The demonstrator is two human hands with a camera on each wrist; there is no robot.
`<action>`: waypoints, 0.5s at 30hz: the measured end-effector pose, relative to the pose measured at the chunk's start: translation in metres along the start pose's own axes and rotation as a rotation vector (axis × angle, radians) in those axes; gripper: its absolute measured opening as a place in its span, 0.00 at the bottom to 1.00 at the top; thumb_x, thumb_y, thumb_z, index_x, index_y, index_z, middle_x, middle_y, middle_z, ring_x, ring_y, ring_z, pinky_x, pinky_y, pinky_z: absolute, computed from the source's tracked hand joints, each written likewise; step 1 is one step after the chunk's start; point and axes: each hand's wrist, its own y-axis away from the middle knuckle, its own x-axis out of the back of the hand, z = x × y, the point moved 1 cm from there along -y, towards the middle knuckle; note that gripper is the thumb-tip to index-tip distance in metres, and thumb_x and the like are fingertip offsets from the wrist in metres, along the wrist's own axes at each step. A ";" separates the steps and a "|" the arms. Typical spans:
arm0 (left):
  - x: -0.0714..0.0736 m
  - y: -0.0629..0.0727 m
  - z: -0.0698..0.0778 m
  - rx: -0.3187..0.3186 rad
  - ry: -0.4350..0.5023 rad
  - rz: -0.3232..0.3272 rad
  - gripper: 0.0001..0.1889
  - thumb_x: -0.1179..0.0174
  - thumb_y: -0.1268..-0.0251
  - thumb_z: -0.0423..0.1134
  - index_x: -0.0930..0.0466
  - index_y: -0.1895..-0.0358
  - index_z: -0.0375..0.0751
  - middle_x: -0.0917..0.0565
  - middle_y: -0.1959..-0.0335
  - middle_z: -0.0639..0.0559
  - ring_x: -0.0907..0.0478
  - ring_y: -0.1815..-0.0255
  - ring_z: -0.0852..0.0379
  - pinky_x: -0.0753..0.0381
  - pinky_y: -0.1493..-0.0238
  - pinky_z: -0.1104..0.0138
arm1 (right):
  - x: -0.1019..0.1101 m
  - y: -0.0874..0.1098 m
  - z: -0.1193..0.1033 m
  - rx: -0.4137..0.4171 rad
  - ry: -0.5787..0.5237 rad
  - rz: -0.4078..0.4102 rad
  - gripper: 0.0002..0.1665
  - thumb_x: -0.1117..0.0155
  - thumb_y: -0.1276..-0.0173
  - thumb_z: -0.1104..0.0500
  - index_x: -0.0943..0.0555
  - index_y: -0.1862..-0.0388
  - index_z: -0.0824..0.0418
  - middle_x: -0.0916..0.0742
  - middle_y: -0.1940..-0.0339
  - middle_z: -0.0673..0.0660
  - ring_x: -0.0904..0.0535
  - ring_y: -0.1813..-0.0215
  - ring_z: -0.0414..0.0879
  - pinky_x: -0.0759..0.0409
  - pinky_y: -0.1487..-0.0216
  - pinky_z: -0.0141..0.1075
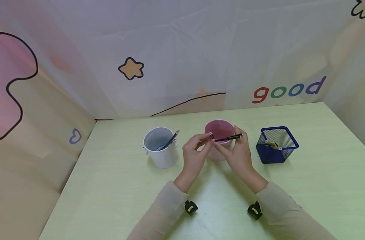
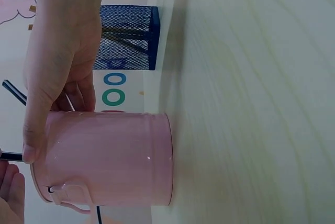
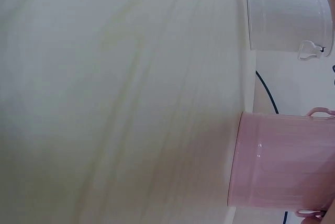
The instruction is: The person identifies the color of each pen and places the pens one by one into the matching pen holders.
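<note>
Over the pink bucket (image 1: 217, 154), both hands are close together at its front rim. My right hand (image 1: 237, 156) holds dark pencils (image 1: 230, 137) that lie nearly level across the bucket's opening, their light ends pointing right. The left hand (image 1: 195, 150) pinches a dark pencil (image 1: 211, 135) between thumb and fingers, its tips meeting the left ends of the other pencils. In the left wrist view, the right thumb presses near a pencil (image 2: 11, 156) above the bucket, and left fingers (image 2: 14, 198) show at the edge. The right wrist view shows mostly the pink bucket's side (image 3: 285, 161).
To the left stands a white bucket (image 1: 164, 158) with dark pencils (image 1: 169, 141) leaning inside. On the right is a navy mesh basket (image 1: 270, 156) with yellowish pencils (image 1: 273, 145). A printed backdrop (image 1: 182, 60) rises behind the pale green table (image 1: 110, 186).
</note>
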 end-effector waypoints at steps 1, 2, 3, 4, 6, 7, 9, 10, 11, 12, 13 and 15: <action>-0.001 0.001 -0.004 0.008 0.002 0.000 0.08 0.38 0.46 0.20 0.20 0.62 0.22 0.17 0.64 0.32 0.18 0.63 0.39 0.16 0.57 0.60 | 0.000 0.000 0.000 0.004 0.002 0.002 0.50 0.25 0.46 0.51 0.40 0.32 0.71 0.35 0.34 0.72 0.34 0.34 0.65 0.33 0.36 0.58; -0.001 0.001 -0.008 0.015 0.005 0.001 0.08 0.38 0.46 0.20 0.20 0.61 0.22 0.16 0.64 0.32 0.18 0.62 0.40 0.16 0.57 0.61 | 0.000 0.000 0.000 0.008 0.001 0.006 0.50 0.25 0.46 0.51 0.40 0.32 0.71 0.35 0.34 0.72 0.34 0.34 0.65 0.33 0.36 0.58; -0.002 0.002 -0.013 0.023 0.008 0.001 0.09 0.37 0.46 0.21 0.20 0.60 0.23 0.16 0.63 0.33 0.18 0.62 0.40 0.16 0.57 0.61 | 0.000 0.000 0.000 0.010 0.000 0.008 0.50 0.25 0.46 0.51 0.39 0.32 0.71 0.35 0.33 0.72 0.34 0.34 0.65 0.33 0.35 0.58; -0.003 0.002 -0.017 0.032 0.012 0.002 0.09 0.37 0.46 0.22 0.20 0.60 0.24 0.16 0.63 0.33 0.18 0.61 0.41 0.17 0.56 0.62 | 0.000 0.000 -0.001 0.010 0.001 0.008 0.50 0.25 0.46 0.51 0.39 0.32 0.71 0.35 0.33 0.72 0.34 0.34 0.65 0.33 0.35 0.58; -0.003 0.003 -0.023 0.041 0.005 0.003 0.10 0.37 0.45 0.23 0.19 0.59 0.25 0.16 0.62 0.34 0.18 0.61 0.42 0.17 0.55 0.63 | 0.000 -0.001 0.000 0.007 0.004 0.003 0.51 0.25 0.46 0.50 0.39 0.32 0.71 0.36 0.33 0.72 0.34 0.34 0.65 0.33 0.36 0.58; -0.003 0.004 -0.024 0.045 0.005 0.002 0.10 0.36 0.45 0.24 0.19 0.58 0.26 0.16 0.62 0.35 0.18 0.60 0.43 0.17 0.55 0.65 | 0.000 -0.001 0.000 0.004 0.005 -0.002 0.51 0.25 0.46 0.50 0.40 0.32 0.71 0.36 0.33 0.72 0.34 0.34 0.65 0.33 0.35 0.58; -0.002 0.005 -0.025 0.049 0.000 0.000 0.11 0.36 0.44 0.25 0.19 0.57 0.28 0.16 0.61 0.36 0.18 0.59 0.44 0.18 0.54 0.67 | 0.001 0.000 0.000 -0.003 0.007 -0.010 0.51 0.25 0.46 0.50 0.40 0.31 0.70 0.36 0.32 0.71 0.35 0.33 0.65 0.33 0.35 0.57; -0.001 0.006 -0.025 0.052 -0.004 -0.001 0.12 0.36 0.44 0.26 0.19 0.56 0.28 0.16 0.60 0.37 0.18 0.59 0.44 0.18 0.54 0.68 | 0.000 0.000 0.000 -0.006 0.010 -0.013 0.52 0.25 0.46 0.50 0.40 0.31 0.70 0.36 0.32 0.71 0.35 0.33 0.65 0.33 0.35 0.57; -0.001 0.006 -0.026 0.054 -0.005 -0.001 0.12 0.35 0.44 0.26 0.19 0.56 0.29 0.16 0.60 0.37 0.18 0.58 0.45 0.18 0.53 0.68 | 0.000 0.000 0.000 -0.011 0.011 -0.015 0.52 0.25 0.46 0.50 0.41 0.31 0.70 0.36 0.32 0.71 0.35 0.33 0.65 0.33 0.35 0.57; 0.000 0.006 -0.025 0.060 0.003 0.000 0.13 0.35 0.44 0.27 0.19 0.55 0.29 0.16 0.60 0.38 0.18 0.57 0.45 0.19 0.53 0.69 | 0.001 0.000 0.000 -0.011 0.012 -0.017 0.52 0.25 0.46 0.49 0.41 0.31 0.70 0.36 0.32 0.71 0.35 0.33 0.64 0.33 0.35 0.57; 0.000 0.007 -0.025 0.064 0.003 -0.001 0.13 0.35 0.44 0.28 0.20 0.55 0.29 0.16 0.59 0.38 0.18 0.57 0.45 0.19 0.52 0.69 | 0.001 0.000 0.000 -0.008 0.016 -0.014 0.52 0.25 0.47 0.49 0.41 0.31 0.70 0.36 0.32 0.71 0.35 0.33 0.65 0.33 0.35 0.57; 0.002 0.006 -0.023 0.069 -0.003 -0.002 0.14 0.34 0.45 0.29 0.20 0.54 0.30 0.16 0.58 0.38 0.18 0.55 0.45 0.19 0.51 0.69 | 0.001 0.000 0.000 0.010 0.022 -0.002 0.52 0.25 0.47 0.49 0.40 0.32 0.71 0.35 0.33 0.72 0.34 0.34 0.65 0.32 0.36 0.57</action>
